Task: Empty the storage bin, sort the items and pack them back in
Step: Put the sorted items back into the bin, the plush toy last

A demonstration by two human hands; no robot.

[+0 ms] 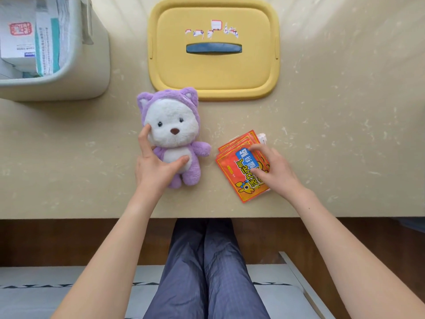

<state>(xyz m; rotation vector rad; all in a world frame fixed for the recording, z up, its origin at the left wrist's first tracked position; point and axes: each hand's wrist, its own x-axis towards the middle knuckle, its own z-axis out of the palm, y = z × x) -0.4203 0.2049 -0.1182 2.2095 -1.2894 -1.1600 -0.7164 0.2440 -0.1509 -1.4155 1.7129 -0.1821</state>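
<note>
Purple plush toy (pixel 172 125) sits in left hand (pixel 154 166) grip, right hand (pixel 276 171) pinching orange packets (pixel 234 173).

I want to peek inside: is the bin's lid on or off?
Off. The yellow lid lies on the table, apart from the bin.
</note>
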